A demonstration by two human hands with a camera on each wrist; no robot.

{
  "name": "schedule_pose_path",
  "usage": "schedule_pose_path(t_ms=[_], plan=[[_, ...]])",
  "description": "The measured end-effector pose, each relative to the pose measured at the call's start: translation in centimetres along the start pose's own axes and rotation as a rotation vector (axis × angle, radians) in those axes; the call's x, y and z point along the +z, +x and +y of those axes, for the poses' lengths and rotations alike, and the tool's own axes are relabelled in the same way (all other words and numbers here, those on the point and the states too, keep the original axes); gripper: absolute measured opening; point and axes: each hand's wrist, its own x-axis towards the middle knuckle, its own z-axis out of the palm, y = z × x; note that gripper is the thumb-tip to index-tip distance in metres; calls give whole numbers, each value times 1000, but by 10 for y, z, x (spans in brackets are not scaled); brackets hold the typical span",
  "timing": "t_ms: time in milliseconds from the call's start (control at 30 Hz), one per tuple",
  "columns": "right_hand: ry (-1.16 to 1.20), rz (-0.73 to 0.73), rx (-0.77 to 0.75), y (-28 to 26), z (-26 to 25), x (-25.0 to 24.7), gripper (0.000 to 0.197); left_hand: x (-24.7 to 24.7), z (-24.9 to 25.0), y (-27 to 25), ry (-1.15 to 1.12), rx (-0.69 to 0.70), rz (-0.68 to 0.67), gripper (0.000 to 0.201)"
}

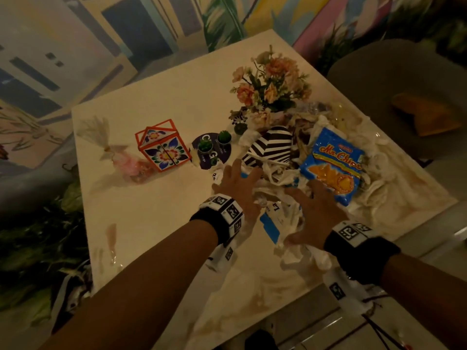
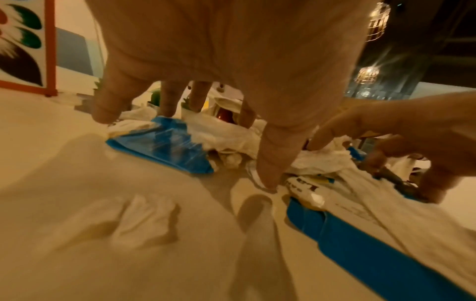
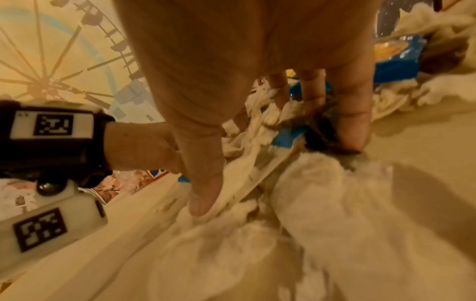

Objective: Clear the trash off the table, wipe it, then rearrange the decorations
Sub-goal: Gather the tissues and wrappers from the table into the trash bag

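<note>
table (image 1: 151, 223) carries a trash pile (image 1: 316, 157) on its right half: crumpled white tissues, blue chips bag (image 1: 333, 165), striped paper (image 1: 271, 146). flower box (image 1: 163, 146) sits left of the pile. left hand (image 1: 240, 184) and right hand (image 1: 318, 210) rest on the pile's near edge, fingers spread, gripping nothing.

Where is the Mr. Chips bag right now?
In the head view, the Mr. Chips bag lies atop the trash pile on the table's right side, just beyond the right hand.

Left hand (image 2: 231, 51): spreading straight fingers (image 2: 270, 163) down onto crumpled white tissues (image 2: 231, 138).
Blue wrapper (image 2: 165, 146): lying on the counter (image 2: 77, 183).
Right hand (image 2: 425, 138): touching tissues.
</note>
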Motion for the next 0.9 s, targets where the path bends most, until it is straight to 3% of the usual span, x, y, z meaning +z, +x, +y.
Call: schedule_pose_path(t_ms=[233,400,467,633,900], plan=[[7,37,-3,18,-15,16,107,8,-2,8,-14,-108,57,41],[9,-4,-29,24,-22,13,102,8,-3,7,92,-118,1,45],[26,-3,-18,25,-24,11,91,8,-4,6,93,-116,-10,48],[139,119,-29,26,-25,9,59,12,-11,1,69,-94,-13,58],[424,249,-64,35,-20,-9,45,8,-20,-11,132,-45,17,49]])
